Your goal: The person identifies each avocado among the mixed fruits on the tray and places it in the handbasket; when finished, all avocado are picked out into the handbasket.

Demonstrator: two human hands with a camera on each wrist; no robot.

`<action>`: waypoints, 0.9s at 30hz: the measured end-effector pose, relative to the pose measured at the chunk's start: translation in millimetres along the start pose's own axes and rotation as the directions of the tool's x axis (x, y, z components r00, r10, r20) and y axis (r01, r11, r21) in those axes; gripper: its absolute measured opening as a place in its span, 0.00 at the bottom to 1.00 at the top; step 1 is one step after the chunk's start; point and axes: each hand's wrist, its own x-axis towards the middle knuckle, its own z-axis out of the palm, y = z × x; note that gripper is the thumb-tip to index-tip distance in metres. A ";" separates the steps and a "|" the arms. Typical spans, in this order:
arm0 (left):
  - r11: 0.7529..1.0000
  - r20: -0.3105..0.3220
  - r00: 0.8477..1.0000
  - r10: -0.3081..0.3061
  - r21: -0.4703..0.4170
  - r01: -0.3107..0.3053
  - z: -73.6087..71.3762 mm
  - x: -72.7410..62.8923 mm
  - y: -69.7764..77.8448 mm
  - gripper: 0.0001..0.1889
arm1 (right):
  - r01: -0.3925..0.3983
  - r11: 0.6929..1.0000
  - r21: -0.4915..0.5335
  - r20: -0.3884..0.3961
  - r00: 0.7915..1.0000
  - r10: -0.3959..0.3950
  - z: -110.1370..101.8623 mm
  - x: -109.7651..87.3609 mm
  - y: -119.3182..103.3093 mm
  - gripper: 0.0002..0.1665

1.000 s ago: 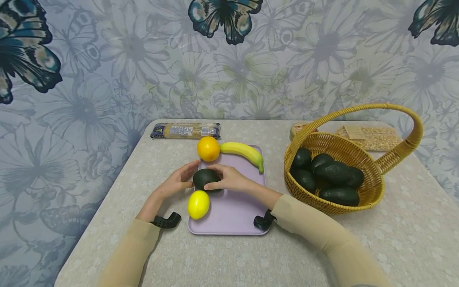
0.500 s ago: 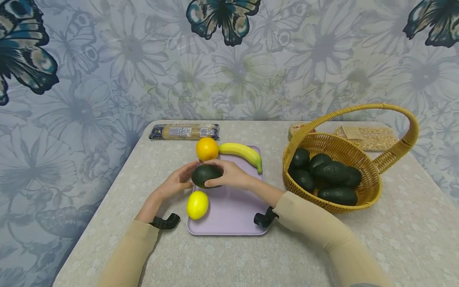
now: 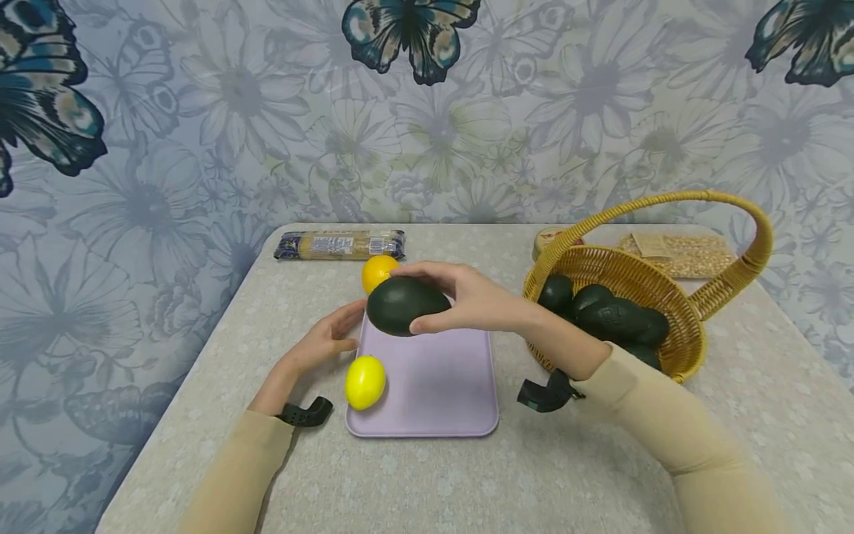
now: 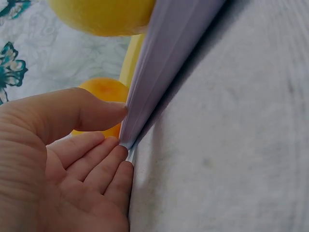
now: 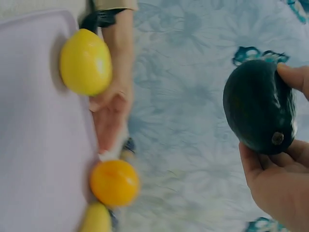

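Note:
My right hand (image 3: 480, 297) grips a dark green avocado (image 3: 402, 308) above the purple tray (image 3: 440, 393), thumb on the near side and fingers behind. In the right wrist view the avocado's stem spot shows. Beside the tray's left edge rests my left hand (image 3: 323, 345), fingers loosely extended and holding nothing; its thumb appears to touch the rim in the left wrist view. A yellow lemon (image 3: 365, 382) sits at the tray's near left. At the far left corner is an orange (image 3: 376, 272). The banana (image 5: 96, 220) is hidden behind my right hand in the head view.
A wicker basket (image 3: 694, 356) with a tall handle stands right of the tray and holds several avocados (image 3: 614, 319). Behind it are a round container (image 3: 547, 239) and a flat pack (image 3: 687, 254). A long pasta packet (image 3: 340, 245) lies at the back left.
My right hand has lifted the avocado off the tray's left side, raising it and moving it slightly right. My left hand has stayed at the tray's edge.

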 end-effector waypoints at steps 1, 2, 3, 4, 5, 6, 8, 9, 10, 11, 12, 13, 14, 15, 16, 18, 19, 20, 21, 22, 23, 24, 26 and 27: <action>1.000 0.002 1.000 0.001 0.003 -0.001 0.2 0.5 0.0 0.37 | 0.011 1.000 0.001 0.017 1.000 -0.011 -6.3 -6.7 -6.1 0.40; 1.000 0.005 1.000 0.003 0.003 -0.003 0.5 0.8 0.5 0.37 | 0.013 1.000 -0.002 0.030 0.999 -0.013 -12.5 -13.8 -11.9 0.40; 1.000 0.006 1.000 0.004 0.006 -0.004 0.7 1.1 0.8 0.37 | 0.015 1.000 -0.009 0.046 0.999 -0.014 -18.7 -20.7 -17.1 0.40; 1.000 0.007 1.000 0.007 0.008 -0.007 1.1 1.1 1.2 0.37 | 0.016 1.000 -0.016 0.060 0.998 -0.015 -24.9 -27.5 -21.3 0.40; 1.000 0.009 1.000 0.010 0.011 -0.010 1.4 1.1 1.4 0.37 | 0.014 0.999 -0.034 0.071 0.997 -0.012 -31.0 -34.9 -25.2 0.40; 1.000 0.011 1.000 0.012 0.013 -0.012 1.7 1.1 1.6 0.37 | 0.008 0.999 -0.053 0.081 0.997 -0.004 -36.9 -42.3 -27.9 0.40; 1.000 0.012 1.000 0.017 0.017 -0.017 1.9 1.0 1.1 0.38 | -0.011 0.995 -0.103 0.093 0.995 0.021 -48.1 -57.5 -30.6 0.39; 1.000 0.012 1.000 0.019 0.018 -0.019 2.1 1.0 0.6 0.38 | -0.018 0.991 -0.130 0.094 0.995 0.031 -53.4 -65.2 -30.6 0.39; 1.000 0.010 1.000 0.018 0.018 -0.018 2.2 1.1 0.0 0.38 | -0.031 0.988 -0.150 0.092 0.995 0.045 -58.5 -73.2 -29.4 0.39; 1.000 0.009 1.000 0.017 0.017 -0.017 2.4 1.3 -0.4 0.38 | -0.044 0.984 -0.174 0.089 0.994 0.060 -63.7 -81.7 -27.4 0.39; 1.000 0.008 1.000 0.017 0.015 -0.017 2.6 1.7 -0.7 0.38 | -0.056 0.980 -0.191 0.082 0.994 0.072 -68.7 -90.3 -24.8 0.39; 1.000 0.006 1.000 0.016 0.014 -0.016 2.7 1.5 -1.1 0.38 | -0.065 0.975 -0.210 0.074 0.994 0.082 -73.4 -98.9 -21.3 0.39; 1.000 0.005 1.000 0.016 0.013 -0.016 2.9 1.4 -1.4 0.38 | -0.074 0.971 -0.227 0.060 0.994 0.090 -78.0 -107.9 -17.4 0.39; 1.000 0.005 1.000 0.017 0.014 -0.017 3.0 1.4 -1.5 0.38 | -0.087 0.964 -0.251 0.039 0.994 0.099 -82.5 -116.8 -13.2 0.39; 1.000 0.004 1.000 0.016 0.016 -0.016 3.2 1.5 -1.5 0.38 | -0.097 0.957 -0.273 0.016 0.994 0.106 -87.2 -125.9 -8.5 0.39; 1.000 0.004 1.000 0.015 0.018 -0.015 3.5 1.7 -1.3 0.38 | -0.124 0.944 -0.305 -0.033 0.992 0.120 -96.0 -144.0 0.8 0.40; 1.000 0.005 1.000 0.015 0.021 -0.016 3.6 1.8 -1.6 0.38 | -0.138 0.941 -0.309 -0.054 0.990 0.128 -99.9 -152.6 5.4 0.40; 1.000 0.006 1.000 0.015 0.022 -0.016 3.6 1.9 -1.5 0.38 | -0.159 0.937 -0.312 -0.078 0.987 0.142 -103.2 -160.6 9.4 0.40; 1.000 0.006 1.000 0.016 0.022 -0.016 3.6 1.8 -1.4 0.38 | -0.184 0.932 -0.313 -0.102 0.982 0.159 -105.7 -168.1 13.4 0.40; 1.000 0.006 1.000 0.017 0.021 -0.017 3.5 1.7 -1.4 0.38 | -0.205 0.926 -0.317 -0.127 0.977 0.173 -107.5 -175.3 17.6 0.40; 1.000 0.005 1.000 0.018 0.021 -0.019 3.4 1.5 -1.4 0.38 | -0.227 0.923 -0.312 -0.149 0.971 0.188 -108.6 -181.9 21.6 0.40; 1.000 0.004 1.000 0.020 0.021 -0.020 3.3 1.3 -1.4 0.38 | -0.248 0.916 -0.316 -0.173 0.964 0.201 -108.8 -188.0 25.5 0.40; 1.000 0.003 1.000 0.023 0.019 -0.023 3.4 0.8 -1.1 0.38 | -0.287 0.897 -0.335 -0.220 0.950 0.221 -107.0 -198.6 33.4 0.40; 0.999 0.005 1.000 0.029 0.021 -0.029 3.5 0.6 -1.6 0.38 | -0.301 0.887 -0.349 -0.243 0.944 0.224 -105.2 -202.7 37.7 0.40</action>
